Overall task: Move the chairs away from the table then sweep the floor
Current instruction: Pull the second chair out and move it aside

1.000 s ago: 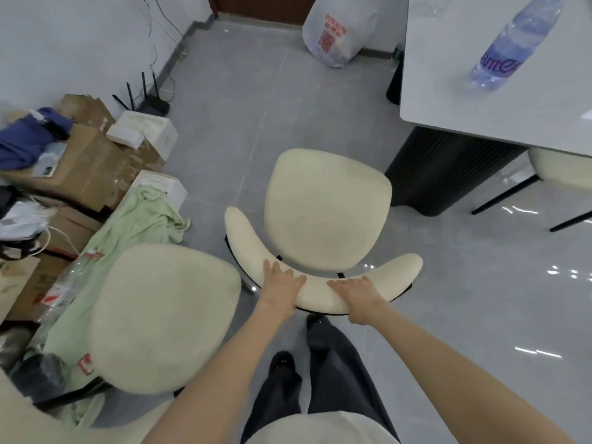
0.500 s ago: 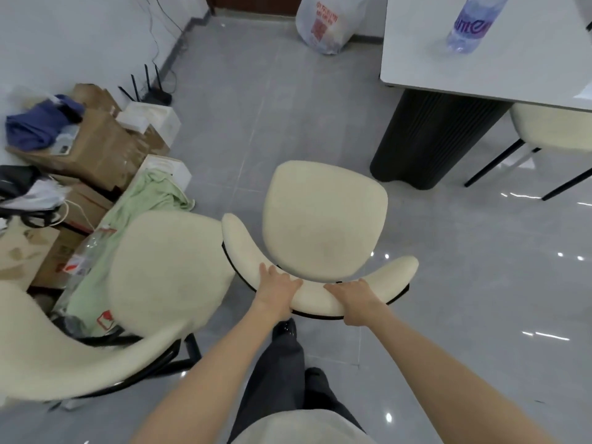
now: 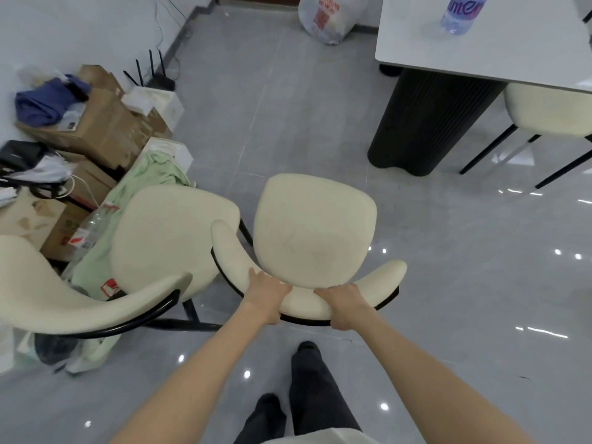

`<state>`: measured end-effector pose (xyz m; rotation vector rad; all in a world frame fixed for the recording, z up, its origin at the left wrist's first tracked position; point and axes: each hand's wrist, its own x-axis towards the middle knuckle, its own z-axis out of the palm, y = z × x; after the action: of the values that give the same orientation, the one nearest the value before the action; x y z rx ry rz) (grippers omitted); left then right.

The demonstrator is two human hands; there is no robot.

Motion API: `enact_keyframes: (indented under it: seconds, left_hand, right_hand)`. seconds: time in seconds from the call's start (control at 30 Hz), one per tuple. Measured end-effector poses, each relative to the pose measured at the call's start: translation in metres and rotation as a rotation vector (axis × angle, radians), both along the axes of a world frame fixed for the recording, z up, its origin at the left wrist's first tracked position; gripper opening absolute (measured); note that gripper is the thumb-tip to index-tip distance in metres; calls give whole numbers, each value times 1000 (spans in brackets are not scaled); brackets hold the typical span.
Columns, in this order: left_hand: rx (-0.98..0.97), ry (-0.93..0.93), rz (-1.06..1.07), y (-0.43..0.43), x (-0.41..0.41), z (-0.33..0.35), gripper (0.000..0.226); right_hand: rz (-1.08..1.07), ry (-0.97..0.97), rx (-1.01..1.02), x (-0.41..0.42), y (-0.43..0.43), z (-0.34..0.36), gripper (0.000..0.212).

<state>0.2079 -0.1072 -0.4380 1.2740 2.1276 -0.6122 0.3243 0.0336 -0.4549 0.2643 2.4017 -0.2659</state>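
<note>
A cream chair (image 3: 315, 225) with a curved backrest stands on the grey floor in front of me. My left hand (image 3: 264, 294) and my right hand (image 3: 344, 304) both grip the top of its backrest, fingers curled over the edge. Beside it on the left stands a second cream chair (image 3: 169, 238), its seat close to the first chair's armrest. A third cream chair (image 3: 551, 113) is tucked under the white table (image 3: 480, 49) at the upper right. No broom is in view.
Cardboard boxes (image 3: 93, 129), a green cloth (image 3: 150, 174), a router and clutter line the left wall. A plastic bottle (image 3: 458, 12) stands on the table, whose black pedestal (image 3: 429, 123) rests on the floor. A white bag (image 3: 326, 17) sits at the far wall.
The chair I hold has come further back from the table and now sits closer beside the left chair. My view has backed away; both hands keep their grip on the backrest.
</note>
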Motion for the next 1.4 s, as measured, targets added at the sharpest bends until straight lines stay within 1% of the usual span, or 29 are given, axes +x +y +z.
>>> enact_keyframes:
  seconds: [0.2,0.37,0.7,0.77,0.87,0.97,1.03,1.07,1.13,1.2,1.27,1.4]
  left_hand:
    - [-19,-15,-35,-33,26,-2,57]
    - [29,-26,-55,-76,54,0,41]
    - [-14,-23,-154,-169,100,-1,50]
    - [-27,-21,-170,-180,104,0,53]
    - [-46,-31,-176,-195,112,4,52]
    - [-48,-80,-140,-204,114,7,50]
    - [-21,-149,-79,-203,110,12,50]
    - [1,-193,-28,-202,109,15,50]
    - [44,-273,99,-198,105,21,49]
    - [94,-296,170,-193,105,26,44]
    - [139,-308,215,-188,110,30,39]
    - [217,-357,271,-169,127,38,37]
  right_hand:
    - [-23,-26,-32,32,-39,1,57]
    - [-33,-50,-34,61,-81,2,61]
    - [-104,-111,-104,114,-179,7,67]
    - [-108,-137,-129,118,-190,9,69]
    - [-101,-208,-174,122,-203,15,79]
    - [-97,-227,-184,123,-209,23,79]
    - [-180,-203,-233,124,-206,30,74]
    - [-251,-183,-280,125,-203,33,67]
    - [-422,-109,-392,130,-194,39,45]
    - [-592,-31,-461,140,-184,44,32]
    - [-664,28,-445,154,-175,47,29]
    - [-798,109,-367,185,-152,47,31]
